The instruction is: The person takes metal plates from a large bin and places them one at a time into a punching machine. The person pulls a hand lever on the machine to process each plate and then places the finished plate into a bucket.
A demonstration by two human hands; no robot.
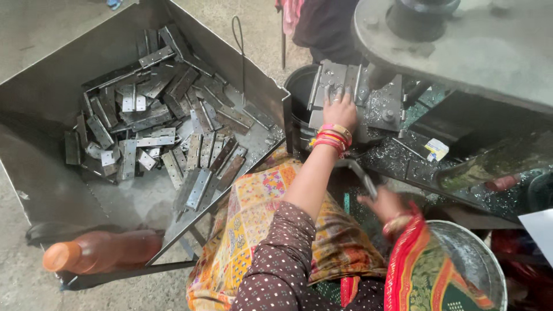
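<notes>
One flat grey metal hinge plate (337,78) on machine bed (386,109), centre top, under left hand (340,109) fingertips, fingers spread flat. Right hand (383,204) blurred, centre right, grip unclear. Dozens of grey hinges (155,121) in steel bin (52,86), upper left. One orange bottle (98,253) lower left.

Grey steel hinges (155,124) in a grey bin (52,86), orange-capped brown bottle (98,253), red and yellow bangles (331,137), brown white-dotted sleeve (276,270), yellow patchwork-print cloth (253,213)

hinges (167,124) in bin (46,92) left | machine (368,103) right | bottle (98,253) before bin
</notes>
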